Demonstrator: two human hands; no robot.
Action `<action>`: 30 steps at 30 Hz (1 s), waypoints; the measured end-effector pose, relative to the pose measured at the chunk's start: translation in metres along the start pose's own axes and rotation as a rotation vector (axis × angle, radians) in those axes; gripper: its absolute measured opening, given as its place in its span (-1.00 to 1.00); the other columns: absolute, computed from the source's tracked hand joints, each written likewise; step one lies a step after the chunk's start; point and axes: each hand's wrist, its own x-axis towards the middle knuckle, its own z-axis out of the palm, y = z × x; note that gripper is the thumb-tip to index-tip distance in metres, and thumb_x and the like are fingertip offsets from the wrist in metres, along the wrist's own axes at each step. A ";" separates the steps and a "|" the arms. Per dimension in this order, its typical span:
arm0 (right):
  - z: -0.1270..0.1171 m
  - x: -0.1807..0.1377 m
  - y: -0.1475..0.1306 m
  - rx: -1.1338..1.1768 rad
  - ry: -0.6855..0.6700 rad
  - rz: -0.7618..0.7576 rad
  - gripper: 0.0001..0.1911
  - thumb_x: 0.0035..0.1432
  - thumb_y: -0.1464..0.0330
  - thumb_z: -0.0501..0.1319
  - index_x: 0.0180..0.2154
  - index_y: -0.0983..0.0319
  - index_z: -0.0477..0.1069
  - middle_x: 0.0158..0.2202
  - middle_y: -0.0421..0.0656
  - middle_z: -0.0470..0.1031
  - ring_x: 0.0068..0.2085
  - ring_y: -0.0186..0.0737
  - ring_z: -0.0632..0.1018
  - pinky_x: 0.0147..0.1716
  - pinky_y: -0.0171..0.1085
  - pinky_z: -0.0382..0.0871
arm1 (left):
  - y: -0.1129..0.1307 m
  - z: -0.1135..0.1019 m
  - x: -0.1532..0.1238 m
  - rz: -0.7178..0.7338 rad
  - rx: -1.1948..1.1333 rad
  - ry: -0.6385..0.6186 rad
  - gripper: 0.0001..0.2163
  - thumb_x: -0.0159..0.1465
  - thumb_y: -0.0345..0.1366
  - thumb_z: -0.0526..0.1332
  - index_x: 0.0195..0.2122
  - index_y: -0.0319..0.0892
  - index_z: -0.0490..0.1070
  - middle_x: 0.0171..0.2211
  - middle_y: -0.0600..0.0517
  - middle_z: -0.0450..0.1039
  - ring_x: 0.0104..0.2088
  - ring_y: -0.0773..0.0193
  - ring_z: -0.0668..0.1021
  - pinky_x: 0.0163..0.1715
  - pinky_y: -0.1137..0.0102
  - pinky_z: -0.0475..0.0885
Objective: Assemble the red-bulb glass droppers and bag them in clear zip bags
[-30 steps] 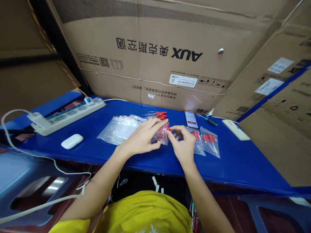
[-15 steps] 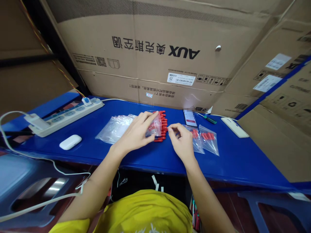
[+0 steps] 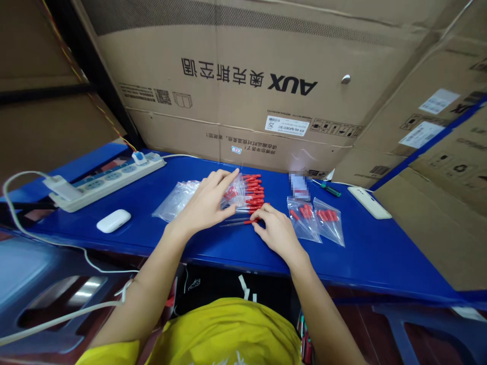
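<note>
My left hand (image 3: 208,198) reaches over the blue table with its index finger stretched out and thumb apart. It holds a clear plastic bag (image 3: 239,191), whose far side is hidden under the fingers. Beside it, several small red-handled screwdrivers (image 3: 255,190) lie in a row, handles to the right, thin metal shafts to the left. My right hand (image 3: 274,227) is closed at the row's near end, thumb and fingers on the red handle of one screwdriver (image 3: 249,222). A stack of clear bags (image 3: 177,200) lies left of my left hand.
Two clear bags with red pieces, a left one (image 3: 304,223) and a right one (image 3: 329,223), lie right of my right hand. Behind them are a phone (image 3: 300,186) and a green screwdriver (image 3: 330,189). A white case (image 3: 114,221) and power strip (image 3: 110,180) sit left.
My left hand has drawn left with the plastic bag, baring more shafts. My right hand has come left and nearer me, onto the nearest screwdriver's handle.
</note>
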 end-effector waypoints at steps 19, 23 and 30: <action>-0.017 0.004 0.000 0.632 0.689 0.246 -0.80 0.26 0.19 0.28 -0.21 0.18 0.51 -0.33 -0.16 0.58 -0.37 -0.22 0.56 -0.40 -0.27 0.42 | -0.004 0.009 0.000 0.029 -0.034 -0.061 -0.20 0.33 -0.18 0.26 0.57 -0.13 0.02 0.30 -0.20 0.30 0.24 -0.13 0.39 0.28 -0.05 0.35; -0.017 0.002 -0.003 0.645 0.747 0.198 -0.82 0.26 0.21 0.30 -0.21 0.18 0.51 -0.33 -0.17 0.56 -0.37 -0.23 0.56 -0.38 -0.26 0.42 | 0.001 0.012 0.001 0.049 -0.054 -0.089 -0.19 0.33 -0.18 0.27 0.57 -0.12 0.01 0.32 -0.20 0.28 0.25 -0.13 0.39 0.29 -0.05 0.35; -0.019 0.000 -0.007 0.617 0.889 0.172 -0.81 0.29 0.20 0.31 -0.18 0.18 0.48 -0.31 -0.18 0.56 -0.37 -0.25 0.56 -0.38 -0.26 0.44 | 0.002 0.014 0.002 0.057 -0.073 -0.087 -0.20 0.33 -0.19 0.27 0.57 -0.09 0.01 0.32 -0.20 0.28 0.26 -0.14 0.39 0.29 -0.07 0.35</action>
